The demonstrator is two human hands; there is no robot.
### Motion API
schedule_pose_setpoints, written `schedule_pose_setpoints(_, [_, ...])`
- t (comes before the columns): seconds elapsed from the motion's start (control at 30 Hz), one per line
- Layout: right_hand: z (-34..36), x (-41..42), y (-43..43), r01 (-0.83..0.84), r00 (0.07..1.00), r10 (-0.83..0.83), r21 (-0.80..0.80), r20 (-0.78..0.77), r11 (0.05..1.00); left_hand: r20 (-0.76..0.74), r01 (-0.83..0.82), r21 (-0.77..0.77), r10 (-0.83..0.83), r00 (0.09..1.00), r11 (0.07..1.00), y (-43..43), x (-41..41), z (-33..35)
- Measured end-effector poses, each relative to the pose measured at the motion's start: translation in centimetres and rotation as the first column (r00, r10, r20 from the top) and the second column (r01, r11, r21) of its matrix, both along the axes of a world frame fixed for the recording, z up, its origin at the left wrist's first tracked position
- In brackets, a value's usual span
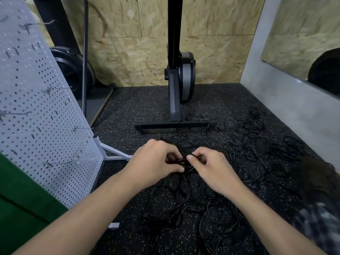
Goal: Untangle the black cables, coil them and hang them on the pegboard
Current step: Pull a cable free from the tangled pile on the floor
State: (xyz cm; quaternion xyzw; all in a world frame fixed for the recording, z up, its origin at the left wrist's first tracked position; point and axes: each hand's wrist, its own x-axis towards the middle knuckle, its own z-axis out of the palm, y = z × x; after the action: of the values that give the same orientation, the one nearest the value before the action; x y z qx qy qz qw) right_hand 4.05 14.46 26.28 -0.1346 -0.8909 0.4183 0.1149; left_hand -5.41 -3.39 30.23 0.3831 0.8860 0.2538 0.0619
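Left hand (156, 162) and right hand (209, 166) pinching one knot, thin black cables (239, 144) sprawled tangled over speckled floor (128, 107)

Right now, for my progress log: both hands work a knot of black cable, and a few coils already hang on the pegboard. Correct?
One slip: the head view shows the pegboard hooks bare, no coils hung yet. The left hand and right hand do work a knot of black cables.
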Motion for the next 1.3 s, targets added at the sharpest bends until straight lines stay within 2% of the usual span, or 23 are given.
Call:
schedule_pose_setpoints(0.07, [-0.3, 0.3, -0.4, -0.016, 1.000, 0.016, -0.006, 0.005, 1.000, -0.045, -0.023, -0.058, 0.021, 0.999, 0.998, 0.2, 0.1, 0.1])
schedule_pose_setpoints(0.17, [-0.8, 0.3, -0.3, 0.021, 1.000, -0.021, -0.050, 0.009, 0.999, -0.054, 0.009, 0.003, -0.009, 0.998, 1.000, 0.5, 0.0, 0.0])
schedule_pose_setpoints(0.23, [-0.9, -0.1, 0.1, 0.085, 0.996, -0.079, -0.136, 0.043, 0.987, -0.057, 0.008, 0.074, -0.004, 0.998, 0.997, 0.5, -0.3, -0.2])
schedule_pose_setpoints(0.33, [-0.9, -1.3, 0.2, 0.187, 0.982, -0.174, -0.285, 0.070, 0.940, 0.005, -0.089, 0.233, 0.090, 0.996, 0.968, 0.5, -0.7, -0.5])
schedule_pose_setpoints(0.43, [-0.4, -1.8, -0.3, 0.153, 0.988, -0.156, -0.314, 0.016, 0.937, 0.095, -0.137, 0.318, 0.113, 0.989, 0.938, -0.2, -1.3, -0.4])
schedule_pose_setpoints(0.57, [0.3, -1.2, 0.5, 0.060, 0.997, -0.048, -0.229, 0.056, 0.972, 0.210, 0.005, 0.126, -0.031, 0.977, 0.992, -1.2, -0.7, -0.6])
schedule_pose_setpoints(0.7, [0.8, -1.1, 0.6, 0.032, 0.997, -0.023, -0.121, 0.072, 0.992, 0.315, -0.052, 0.194, -0.012, 0.949, 0.980, -1.0, -0.2, -0.7])
schedule_pose_setpoints(0.8, [1.0, -1.3, 0.3, 0.062, 0.997, -0.059, -0.084, 0.044, 0.995, 0.144, -0.083, 0.159, 0.060, 0.988, 0.984, -0.6, -0.3, -0.9])
schedule_pose_setpoints(0.9, [1.1, -1.5, -0.5, 0.101, 0.995, -0.100, -0.042, 0.027, 0.994, 0.015, -0.136, 0.236, 0.137, 0.991, 0.962, -0.2, -0.3, -1.1])
schedule_pose_setpoints(1.0, [0.7, -2.1, -1.3, 0.158, 0.987, -0.155, -0.106, 0.040, 0.982, -0.050, -0.146, 0.287, 0.167, 0.985, 0.947, -0.1, -0.4, -0.8])
schedule_pose_setpoints(1.1, [0.7, -2.8, -1.5, 0.193, 0.981, -0.186, -0.152, 0.056, 0.969, 0.013, -0.187, 0.368, 0.196, 0.980, 0.911, -0.4, -0.7, -0.8])
schedule_pose_setpoints(1.23, [1.0, -2.7, -1.3, 0.172, 0.984, -0.161, -0.177, 0.077, 0.969, 0.200, -0.215, 0.358, 0.150, 0.968, 0.909, -1.4, -1.1, -1.2])
schedule_pose_setpoints(1.3, [1.2, -2.4, -0.9, 0.119, 0.990, -0.104, -0.171, 0.098, 0.978, 0.216, -0.175, 0.340, 0.104, 0.971, 0.924, -1.7, -1.2, -1.4])
